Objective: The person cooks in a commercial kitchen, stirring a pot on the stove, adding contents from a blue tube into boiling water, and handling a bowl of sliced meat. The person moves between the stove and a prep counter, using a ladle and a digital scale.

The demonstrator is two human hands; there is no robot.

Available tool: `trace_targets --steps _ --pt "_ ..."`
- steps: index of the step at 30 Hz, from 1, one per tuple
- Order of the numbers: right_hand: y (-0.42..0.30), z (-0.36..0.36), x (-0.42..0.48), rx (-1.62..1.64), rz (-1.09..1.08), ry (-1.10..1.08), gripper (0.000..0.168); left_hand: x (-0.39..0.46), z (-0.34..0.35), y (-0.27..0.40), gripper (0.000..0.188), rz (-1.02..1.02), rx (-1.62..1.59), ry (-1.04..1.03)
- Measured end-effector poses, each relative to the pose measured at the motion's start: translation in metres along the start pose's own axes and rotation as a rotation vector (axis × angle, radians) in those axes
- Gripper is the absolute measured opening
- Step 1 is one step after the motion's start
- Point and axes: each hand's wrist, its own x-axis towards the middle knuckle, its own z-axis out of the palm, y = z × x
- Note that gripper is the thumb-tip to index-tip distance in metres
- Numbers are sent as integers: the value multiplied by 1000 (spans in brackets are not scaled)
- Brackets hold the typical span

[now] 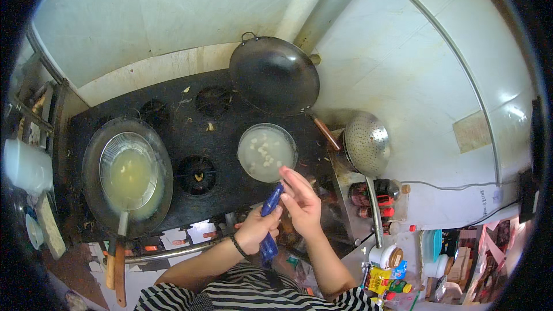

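My left hand is closed around a blue packet or cloth, whose shape sticks out above and below the fist; which it is cannot be told. Beside its upper end my right hand is raised with bent fingers, the fingertips near the rim of a round pot. Cloudy liquid with pale pieces fills that pot, which stands on the black stove. At the left, a wok holds yellowish liquid, with a wire-mesh strainer dipped in it.
An empty dark wok leans at the back of the stove. Right of the stove are a perforated metal ladle, bottles, a jar and yellow packets. White tubs stand far left; a metal rail crosses the front.
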Motion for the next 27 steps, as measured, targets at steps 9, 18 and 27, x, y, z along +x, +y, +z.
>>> trace_targets --steps 9,18,27 --pt "12 3 22 -30 30 -7 35 7 -12 14 25 -129 44 -91" --pt "12 -13 32 46 93 -134 33 9 -5 15 32 -261 30 -152" --pt "6 -44 48 269 338 -342 33 11 -25 27 40 -679 -117 -680"
